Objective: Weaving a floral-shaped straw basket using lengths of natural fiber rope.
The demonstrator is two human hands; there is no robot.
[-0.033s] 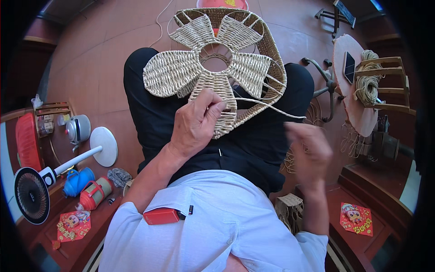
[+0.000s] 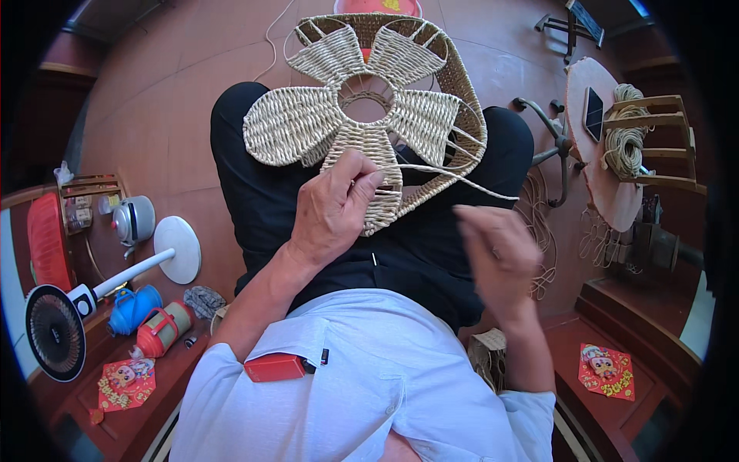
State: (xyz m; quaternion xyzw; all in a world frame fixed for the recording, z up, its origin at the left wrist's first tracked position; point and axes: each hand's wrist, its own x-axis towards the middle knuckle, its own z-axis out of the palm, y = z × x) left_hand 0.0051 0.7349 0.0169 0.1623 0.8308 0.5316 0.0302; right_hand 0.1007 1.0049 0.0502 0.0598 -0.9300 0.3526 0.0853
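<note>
A straw-coloured woven piece [image 2: 292, 127] with flower-like petals round a central ring lies over my lap. Behind it curves a woven basket wall [image 2: 464, 88] of the same fibre. My left hand [image 2: 327, 204] is closed in a pinch on the lower petal, and its fingertips hide the spot they grip. From that petal a loose fibre strand [image 2: 469, 183] stretches right, its end lying free near my right knee. Below and apart from this strand, my right hand [image 2: 504, 258] is raised with curled fingers, slightly blurred. Whether anything thin sits in it cannot be made out.
Right, coiled cord [image 2: 627, 142] hangs by a wooden rack [image 2: 662, 119] beside a round board [image 2: 581, 92] bearing a phone [image 2: 593, 115]. Left are a fan [image 2: 55, 331], a kettle [image 2: 135, 219] and thermos flasks [image 2: 163, 327]. Loose cord loops [image 2: 545, 239] trail near my right knee.
My right hand has moved left, closer to the lower petal, and is less blurred. My left hand stays in place on the petal.
</note>
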